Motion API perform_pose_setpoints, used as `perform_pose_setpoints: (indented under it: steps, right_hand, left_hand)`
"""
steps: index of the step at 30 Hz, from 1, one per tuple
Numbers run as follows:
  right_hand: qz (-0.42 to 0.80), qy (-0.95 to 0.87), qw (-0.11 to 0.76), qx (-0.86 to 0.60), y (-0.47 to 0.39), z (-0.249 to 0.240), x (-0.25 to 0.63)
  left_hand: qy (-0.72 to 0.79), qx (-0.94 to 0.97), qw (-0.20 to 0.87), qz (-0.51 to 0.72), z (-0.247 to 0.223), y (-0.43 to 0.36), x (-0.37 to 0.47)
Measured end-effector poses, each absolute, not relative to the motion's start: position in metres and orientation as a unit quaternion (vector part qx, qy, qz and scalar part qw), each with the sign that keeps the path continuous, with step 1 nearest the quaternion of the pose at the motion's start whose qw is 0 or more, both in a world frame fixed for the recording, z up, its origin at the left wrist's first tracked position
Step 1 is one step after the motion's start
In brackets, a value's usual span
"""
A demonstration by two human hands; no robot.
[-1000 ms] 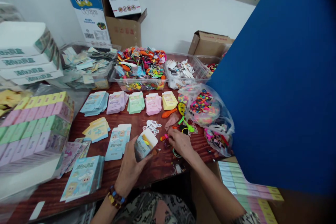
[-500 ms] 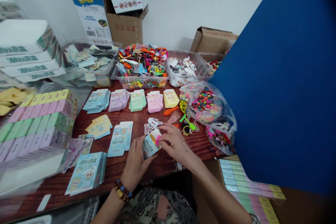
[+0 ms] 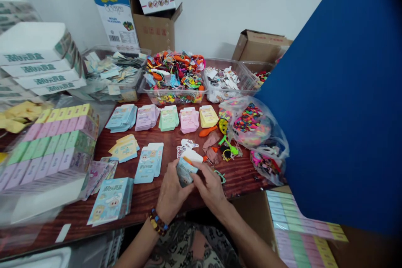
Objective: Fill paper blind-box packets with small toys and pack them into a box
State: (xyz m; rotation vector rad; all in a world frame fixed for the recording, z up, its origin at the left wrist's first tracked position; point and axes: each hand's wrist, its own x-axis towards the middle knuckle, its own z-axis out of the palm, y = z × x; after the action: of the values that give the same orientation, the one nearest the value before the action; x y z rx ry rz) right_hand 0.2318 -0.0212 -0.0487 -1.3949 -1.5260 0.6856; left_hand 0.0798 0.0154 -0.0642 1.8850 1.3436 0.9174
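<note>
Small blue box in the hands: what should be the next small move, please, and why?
I would have the right hand gently press the orange piece deeper into the small blue box. It shows at the open mouth, under the raised white flap, and might block closing. The left hand already holds the box.

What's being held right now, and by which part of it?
A small blue box, open at the top: left hand around its side, right fingers at its right edge.
</note>
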Motion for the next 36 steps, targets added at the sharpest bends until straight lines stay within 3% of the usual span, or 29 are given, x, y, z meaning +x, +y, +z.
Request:
perform_pose_setpoints:
  steps: [10,14,20,27,32,36]
  right_hand:
    - [0.417,-0.620,0.426,-0.510,-0.011,-0.028,0.264]
    - [0.463,-0.579,0.424,-0.520,-0.015,-0.028,0.266]
    - [0.406,-0.624,0.438,-0.505,-0.015,-0.028,0.266]
    - [0.363,-0.642,0.435,-0.517,-0.017,-0.029,0.267]
    - [0.429,-0.622,0.433,-0.492,-0.004,-0.010,0.272]
    - [0.503,-0.604,0.372,-0.494,0.006,-0.003,0.278]
  left_hand:
    - [0.399,0.602,0.601,0.342,-0.040,0.013,0.057]
    - [0.379,0.578,0.643,0.330,-0.036,0.014,0.057]
    - [0.348,0.535,0.720,0.273,-0.026,0.017,0.055]
    - [0.353,0.534,0.719,0.272,-0.024,0.014,0.056]
    - [0.362,0.557,0.692,0.282,-0.018,0.010,0.058]
    - [0.360,0.574,0.680,0.281,-0.024,0.009,0.055]
